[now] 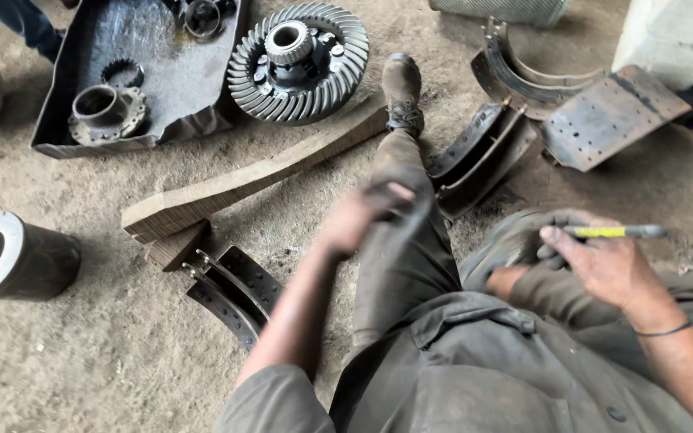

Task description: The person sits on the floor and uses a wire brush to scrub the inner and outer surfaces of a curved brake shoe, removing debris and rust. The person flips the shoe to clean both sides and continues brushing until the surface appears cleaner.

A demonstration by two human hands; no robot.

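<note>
Right hand (603, 261) pinches a yellow pen (613, 232) between thumb and fingers, over the knee. Left hand (354, 216) is blurred above the outstretched leg (403, 240) (finger state: cannot tell). 2 brake shoes (234, 293) lie untouched on the dirt floor (98, 353), left of the leg; nothing visibly marked yet.

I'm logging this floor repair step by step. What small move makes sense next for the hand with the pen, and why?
Probably lower the right hand toward a part to mark. It pinches a yellow pen in the air above the knee, touching no workpiece. The brake shoes lie just ahead beside the outstretched leg. The left hand is blurred over the thigh and holds nothing visible.
</note>
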